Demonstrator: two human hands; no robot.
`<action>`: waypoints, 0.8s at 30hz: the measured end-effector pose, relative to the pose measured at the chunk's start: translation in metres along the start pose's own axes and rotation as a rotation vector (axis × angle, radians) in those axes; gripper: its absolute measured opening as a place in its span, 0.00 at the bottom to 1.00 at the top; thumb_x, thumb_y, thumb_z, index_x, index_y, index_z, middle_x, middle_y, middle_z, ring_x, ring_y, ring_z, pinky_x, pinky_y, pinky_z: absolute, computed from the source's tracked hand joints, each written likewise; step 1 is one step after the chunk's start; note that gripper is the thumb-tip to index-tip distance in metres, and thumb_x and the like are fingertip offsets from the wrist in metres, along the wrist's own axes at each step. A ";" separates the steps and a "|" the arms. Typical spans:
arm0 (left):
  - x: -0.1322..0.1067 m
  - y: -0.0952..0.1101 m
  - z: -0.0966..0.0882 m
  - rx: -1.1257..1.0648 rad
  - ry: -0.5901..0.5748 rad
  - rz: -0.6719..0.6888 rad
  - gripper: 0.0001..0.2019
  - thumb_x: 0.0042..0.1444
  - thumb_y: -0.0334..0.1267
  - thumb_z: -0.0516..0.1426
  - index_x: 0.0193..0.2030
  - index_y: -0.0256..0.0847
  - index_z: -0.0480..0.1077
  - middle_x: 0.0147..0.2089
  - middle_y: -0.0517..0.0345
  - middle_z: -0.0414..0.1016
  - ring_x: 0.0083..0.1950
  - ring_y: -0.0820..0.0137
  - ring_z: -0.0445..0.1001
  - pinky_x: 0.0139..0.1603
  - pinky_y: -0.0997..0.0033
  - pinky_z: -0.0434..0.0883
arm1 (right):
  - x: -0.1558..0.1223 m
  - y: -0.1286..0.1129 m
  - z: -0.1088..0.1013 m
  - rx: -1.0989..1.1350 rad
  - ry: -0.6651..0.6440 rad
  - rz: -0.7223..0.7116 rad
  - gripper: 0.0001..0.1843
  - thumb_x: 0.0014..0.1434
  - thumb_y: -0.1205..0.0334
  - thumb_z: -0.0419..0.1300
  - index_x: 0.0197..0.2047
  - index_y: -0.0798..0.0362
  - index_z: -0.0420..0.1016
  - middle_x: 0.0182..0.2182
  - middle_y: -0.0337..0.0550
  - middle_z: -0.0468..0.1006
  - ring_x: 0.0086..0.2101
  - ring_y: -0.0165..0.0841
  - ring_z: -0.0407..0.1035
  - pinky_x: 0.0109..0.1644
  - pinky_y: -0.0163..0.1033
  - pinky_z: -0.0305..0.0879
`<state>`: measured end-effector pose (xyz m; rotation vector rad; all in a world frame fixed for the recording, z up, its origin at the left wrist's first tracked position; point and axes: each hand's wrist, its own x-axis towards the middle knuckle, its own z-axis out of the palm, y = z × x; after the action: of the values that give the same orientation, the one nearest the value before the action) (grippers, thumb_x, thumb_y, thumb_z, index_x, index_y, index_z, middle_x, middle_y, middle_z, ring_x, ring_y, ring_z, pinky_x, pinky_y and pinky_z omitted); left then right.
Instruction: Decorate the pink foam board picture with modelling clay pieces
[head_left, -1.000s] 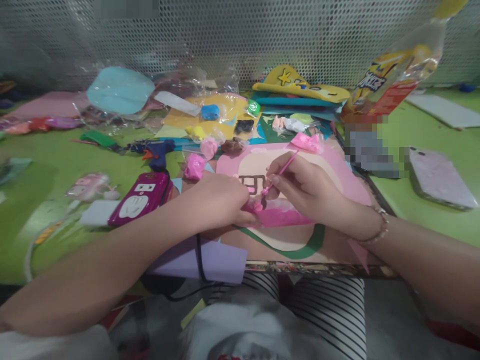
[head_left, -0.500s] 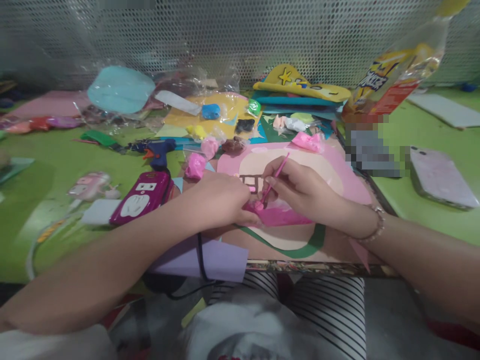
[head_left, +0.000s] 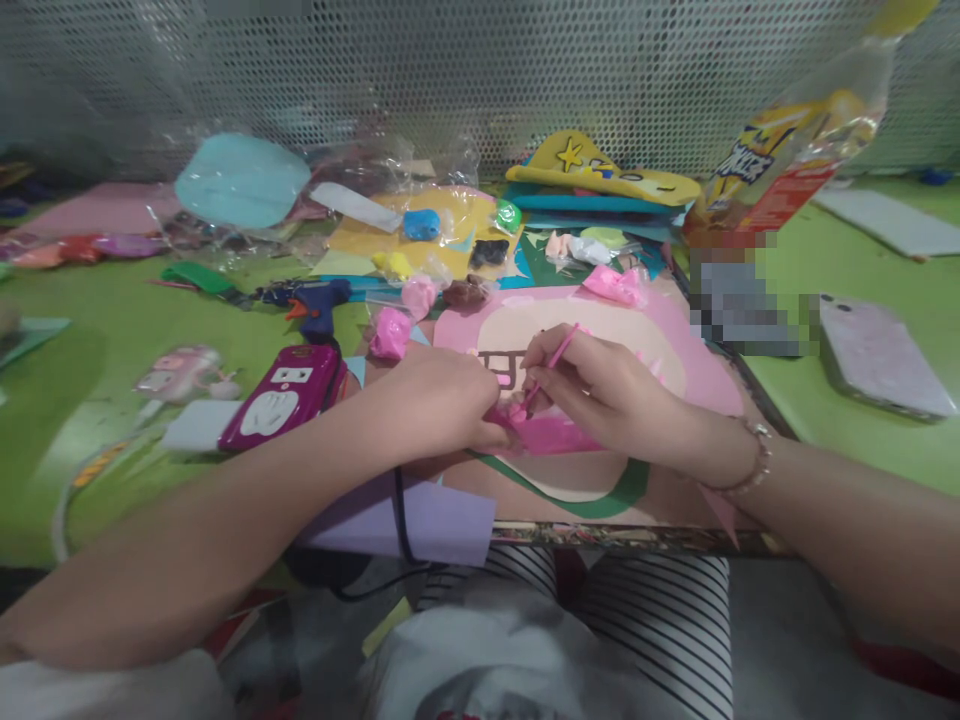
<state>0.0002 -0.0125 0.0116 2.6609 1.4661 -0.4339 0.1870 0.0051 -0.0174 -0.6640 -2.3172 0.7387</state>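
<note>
My right hand (head_left: 600, 390) pinches a thin pink modelling tool (head_left: 559, 350), its lower end down at a small lump of pink clay (head_left: 517, 412). My left hand (head_left: 450, 400) is closed beside that lump, thumb and curled fingers at the left end of a glossy bright-pink piece (head_left: 559, 436); its fingertips are partly hidden. Beneath both hands lies a cut-paper picture (head_left: 705, 370) with a pink border, a cream middle and a green lower edge (head_left: 600, 500). Brown lines (head_left: 491, 368) form a small grid on the cream part, partly covered by my hands.
Wrapped clay lumps, pink (head_left: 391, 332), brown (head_left: 466, 291) and blue (head_left: 421, 224), lie beyond the picture. At left are a purple power socket (head_left: 281, 395) and a blue glue gun (head_left: 321, 305). A bottle (head_left: 795, 140) and a phone (head_left: 881, 355) are at right.
My right hand has shifted slightly downward with the modelling tool, whose upper end is a little lower. My left hand stays almost where it was.
</note>
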 end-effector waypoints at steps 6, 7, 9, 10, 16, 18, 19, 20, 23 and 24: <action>0.001 0.000 0.002 0.025 -0.011 -0.015 0.21 0.51 0.55 0.51 0.27 0.39 0.74 0.22 0.52 0.71 0.26 0.65 0.69 0.27 0.70 0.57 | 0.000 0.001 0.000 -0.036 0.011 -0.007 0.05 0.61 0.71 0.50 0.40 0.52 0.61 0.32 0.39 0.72 0.29 0.27 0.69 0.30 0.33 0.64; 0.000 0.000 0.002 0.032 -0.011 -0.017 0.21 0.51 0.55 0.51 0.27 0.39 0.74 0.22 0.53 0.71 0.26 0.66 0.69 0.27 0.70 0.57 | 0.000 0.002 0.001 -0.023 0.009 -0.003 0.06 0.61 0.72 0.49 0.40 0.52 0.61 0.31 0.38 0.72 0.29 0.27 0.69 0.30 0.33 0.64; 0.000 0.001 0.001 0.038 -0.010 -0.017 0.20 0.51 0.54 0.52 0.27 0.39 0.74 0.22 0.53 0.71 0.25 0.66 0.69 0.27 0.70 0.56 | 0.000 0.001 0.001 0.005 0.005 0.001 0.05 0.61 0.71 0.49 0.40 0.53 0.61 0.31 0.38 0.72 0.29 0.27 0.70 0.30 0.33 0.65; 0.000 0.001 0.001 0.036 -0.010 -0.018 0.20 0.51 0.54 0.51 0.26 0.39 0.74 0.21 0.53 0.70 0.25 0.66 0.68 0.26 0.70 0.56 | 0.000 0.001 0.001 0.019 0.004 0.006 0.04 0.62 0.70 0.50 0.40 0.53 0.61 0.31 0.38 0.72 0.29 0.27 0.70 0.30 0.32 0.65; 0.000 0.003 -0.003 0.014 -0.019 -0.043 0.21 0.50 0.55 0.52 0.25 0.39 0.72 0.19 0.55 0.68 0.24 0.69 0.68 0.24 0.71 0.53 | 0.002 0.000 -0.001 0.047 0.052 0.028 0.05 0.62 0.71 0.48 0.39 0.54 0.62 0.28 0.38 0.71 0.28 0.25 0.69 0.30 0.31 0.66; 0.000 0.004 -0.003 0.013 -0.023 -0.046 0.20 0.50 0.55 0.52 0.25 0.39 0.72 0.19 0.55 0.68 0.24 0.69 0.68 0.23 0.71 0.52 | 0.003 0.001 -0.002 0.032 0.058 -0.001 0.06 0.62 0.72 0.48 0.38 0.55 0.64 0.30 0.39 0.72 0.29 0.26 0.69 0.31 0.32 0.66; 0.000 0.003 -0.003 0.015 -0.020 -0.043 0.20 0.50 0.55 0.52 0.25 0.39 0.72 0.19 0.55 0.68 0.23 0.69 0.68 0.23 0.71 0.52 | 0.003 0.001 -0.002 0.036 0.049 -0.019 0.07 0.62 0.72 0.47 0.39 0.55 0.64 0.32 0.40 0.72 0.30 0.26 0.69 0.33 0.32 0.67; 0.000 0.003 -0.002 0.019 -0.014 -0.037 0.20 0.50 0.55 0.52 0.25 0.39 0.72 0.19 0.55 0.68 0.23 0.69 0.67 0.24 0.71 0.52 | 0.003 0.002 -0.002 0.049 0.032 -0.036 0.07 0.63 0.72 0.47 0.39 0.55 0.64 0.33 0.41 0.72 0.31 0.26 0.69 0.34 0.32 0.67; 0.000 0.002 -0.001 0.033 -0.001 -0.025 0.20 0.50 0.55 0.52 0.26 0.39 0.73 0.20 0.54 0.69 0.23 0.68 0.67 0.24 0.71 0.53 | 0.003 0.001 -0.002 0.092 -0.011 -0.069 0.07 0.62 0.72 0.48 0.40 0.55 0.64 0.34 0.41 0.72 0.33 0.26 0.70 0.35 0.32 0.68; 0.000 0.002 -0.001 0.034 -0.005 -0.028 0.20 0.50 0.55 0.52 0.27 0.39 0.73 0.20 0.54 0.69 0.24 0.68 0.67 0.24 0.71 0.53 | 0.002 0.001 -0.002 0.091 -0.012 -0.069 0.07 0.62 0.73 0.48 0.40 0.55 0.64 0.34 0.41 0.72 0.33 0.26 0.70 0.35 0.32 0.68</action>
<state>0.0023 -0.0132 0.0120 2.6655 1.5101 -0.4712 0.1872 0.0081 -0.0156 -0.5378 -2.2906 0.8129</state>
